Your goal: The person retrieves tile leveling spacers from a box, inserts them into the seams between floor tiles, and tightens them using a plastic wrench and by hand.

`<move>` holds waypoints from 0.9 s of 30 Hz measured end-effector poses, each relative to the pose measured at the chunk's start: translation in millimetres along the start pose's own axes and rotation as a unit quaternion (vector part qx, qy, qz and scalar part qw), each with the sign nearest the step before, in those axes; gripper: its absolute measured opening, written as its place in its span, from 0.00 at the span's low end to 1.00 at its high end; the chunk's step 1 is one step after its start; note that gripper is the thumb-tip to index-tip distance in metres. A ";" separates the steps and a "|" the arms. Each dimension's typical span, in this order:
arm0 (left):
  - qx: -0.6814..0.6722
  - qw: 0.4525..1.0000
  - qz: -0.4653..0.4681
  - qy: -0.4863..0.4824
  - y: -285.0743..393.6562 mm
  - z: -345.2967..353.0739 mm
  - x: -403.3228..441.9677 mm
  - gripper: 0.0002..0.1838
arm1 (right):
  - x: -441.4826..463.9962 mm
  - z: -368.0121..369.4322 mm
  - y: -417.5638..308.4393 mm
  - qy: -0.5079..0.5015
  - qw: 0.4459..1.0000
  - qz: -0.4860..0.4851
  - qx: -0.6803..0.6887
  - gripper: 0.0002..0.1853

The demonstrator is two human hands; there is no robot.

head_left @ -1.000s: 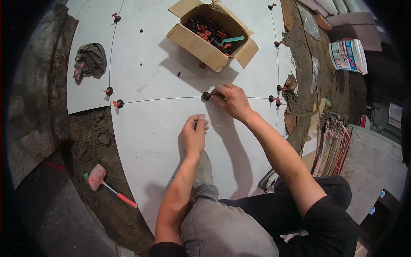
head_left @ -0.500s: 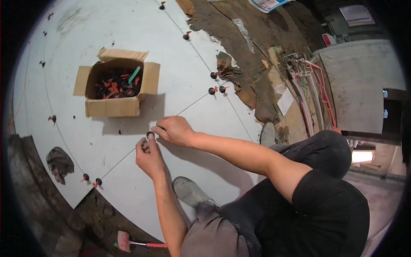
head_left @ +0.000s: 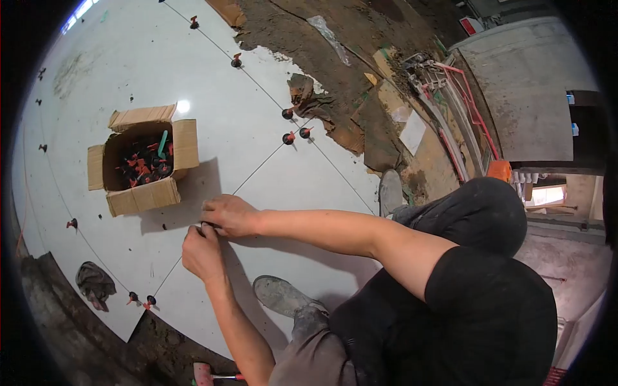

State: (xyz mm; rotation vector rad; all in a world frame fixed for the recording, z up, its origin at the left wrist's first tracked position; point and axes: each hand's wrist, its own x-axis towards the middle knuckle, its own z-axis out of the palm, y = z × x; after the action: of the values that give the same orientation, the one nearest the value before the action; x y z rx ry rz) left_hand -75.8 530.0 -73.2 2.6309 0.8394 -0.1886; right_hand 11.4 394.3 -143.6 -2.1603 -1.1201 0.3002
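Observation:
My left hand (head_left: 203, 252) and my right hand (head_left: 230, 216) meet over a thin joint between white floor tiles. Their fingers are closed around a small black tile leveler (head_left: 206, 224), mostly hidden by the fingertips. Just beyond them stands an open cardboard box (head_left: 143, 198), holding many black and red tile levelers (head_left: 143, 168) and a green strip (head_left: 163, 144). More levelers with red handles sit along the joints, such as a pair (head_left: 288, 138) up the same line and another (head_left: 150, 300) at its lower end.
A grey rag (head_left: 95, 283) lies on the tiles at left. A mallet (head_left: 203, 374) rests by the lower tile edge. Bare dirt, torn cardboard (head_left: 344, 132) and a tile cutter with red rails (head_left: 473, 109) lie to the upper right. My shoe (head_left: 283, 294) stands near my left forearm.
My hands have drawn closer together over the joint, covering more of the black leveler. The view has shifted, so the box and the tiles appear lower and further left.

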 end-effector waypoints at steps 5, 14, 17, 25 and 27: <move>0.002 0.997 0.038 -0.068 -8.1 -9.9 12.7 0.23 | 9.1 9.4 -0.4 -0.004 1.000 -0.009 -0.028 0.15; -0.042 0.996 0.042 -0.060 -10.7 2.1 16.4 0.22 | -5.2 15.2 -13.7 0.087 0.994 0.021 -0.057 0.15; -0.056 0.996 0.044 -0.054 -15.3 2.8 18.1 0.21 | -2.1 33.3 -6.9 0.097 0.994 0.019 -0.043 0.14; -0.060 0.997 0.038 -0.042 -10.8 4.6 17.4 0.19 | -3.8 29.4 -8.5 0.081 0.993 0.029 -0.086 0.13; -0.060 0.996 0.042 -0.044 -12.3 2.5 13.5 0.19 | -4.4 28.5 -13.3 0.095 0.992 0.004 -0.081 0.12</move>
State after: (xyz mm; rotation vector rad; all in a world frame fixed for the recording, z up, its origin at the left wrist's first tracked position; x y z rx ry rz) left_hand -72.0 545.4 -82.5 2.5199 0.6871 -0.2228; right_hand -13.4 409.4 -156.5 -2.2800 -1.0592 0.0056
